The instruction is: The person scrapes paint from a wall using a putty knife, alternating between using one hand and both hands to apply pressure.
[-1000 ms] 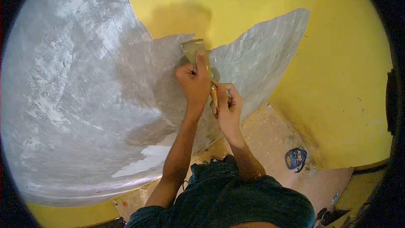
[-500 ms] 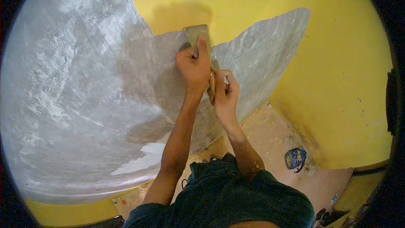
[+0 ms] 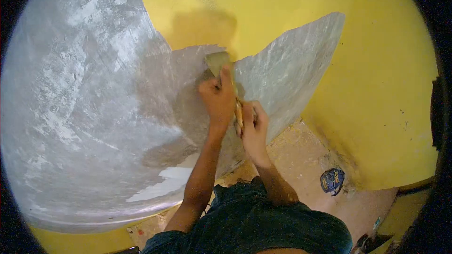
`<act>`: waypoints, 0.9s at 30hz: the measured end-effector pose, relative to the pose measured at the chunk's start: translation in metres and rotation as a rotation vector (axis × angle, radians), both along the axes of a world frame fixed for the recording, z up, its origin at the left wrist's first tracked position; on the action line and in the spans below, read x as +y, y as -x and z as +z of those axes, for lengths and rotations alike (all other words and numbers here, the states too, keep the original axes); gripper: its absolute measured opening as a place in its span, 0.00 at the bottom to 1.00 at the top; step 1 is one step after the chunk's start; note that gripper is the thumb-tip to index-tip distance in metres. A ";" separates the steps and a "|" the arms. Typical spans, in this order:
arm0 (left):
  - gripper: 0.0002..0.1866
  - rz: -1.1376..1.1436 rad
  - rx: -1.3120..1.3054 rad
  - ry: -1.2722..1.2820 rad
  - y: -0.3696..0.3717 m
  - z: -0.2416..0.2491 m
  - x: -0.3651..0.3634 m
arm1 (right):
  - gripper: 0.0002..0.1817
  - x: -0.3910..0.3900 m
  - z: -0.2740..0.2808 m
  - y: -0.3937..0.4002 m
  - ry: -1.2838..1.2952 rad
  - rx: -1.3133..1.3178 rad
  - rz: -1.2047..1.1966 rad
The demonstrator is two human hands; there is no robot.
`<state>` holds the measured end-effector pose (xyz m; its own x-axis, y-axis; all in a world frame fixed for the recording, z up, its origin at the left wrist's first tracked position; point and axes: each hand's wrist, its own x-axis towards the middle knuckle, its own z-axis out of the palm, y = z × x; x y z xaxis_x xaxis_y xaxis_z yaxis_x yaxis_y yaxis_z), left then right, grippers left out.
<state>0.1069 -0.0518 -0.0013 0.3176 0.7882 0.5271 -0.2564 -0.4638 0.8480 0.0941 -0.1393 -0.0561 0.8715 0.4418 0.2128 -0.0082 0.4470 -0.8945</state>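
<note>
A scraper (image 3: 218,62) with a broad flat blade and a wooden handle lies against the wall, on the grey area just below its border with the yellow paint. My left hand (image 3: 217,99) grips the blade part, thumb stretched along it toward the top. Lower and to the right, my right hand (image 3: 254,121) is closed around the handle, its fingers curled. The grey surface (image 3: 84,103) has whitish streaks and a ragged upper edge. Yellow paint (image 3: 278,4) covers the wall above and to the right. Part of the handle is hidden by my hands.
On the floor (image 3: 301,169) at the lower right lies a dark blue item with yellow markings (image 3: 332,181). Debris is scattered near the wall's foot. A pale white patch (image 3: 165,183) shows low on the grey wall. Dark objects (image 3: 369,244) sit at the bottom right corner.
Both my hands have moved down the wall with the scraper. Its blade, which was at the yellow border, is now on the grey below it. The view has shifted slightly.
</note>
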 end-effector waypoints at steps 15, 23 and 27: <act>0.29 -0.046 -0.023 -0.134 0.001 0.024 -0.002 | 0.12 0.000 -0.001 -0.007 -0.050 -0.103 -0.059; 0.29 -0.016 -0.074 -0.147 -0.007 0.004 0.012 | 0.12 0.002 0.008 -0.002 -0.075 -0.044 -0.007; 0.29 -0.026 0.058 -0.023 -0.002 0.001 0.014 | 0.11 0.013 0.000 -0.018 -0.010 -0.063 0.000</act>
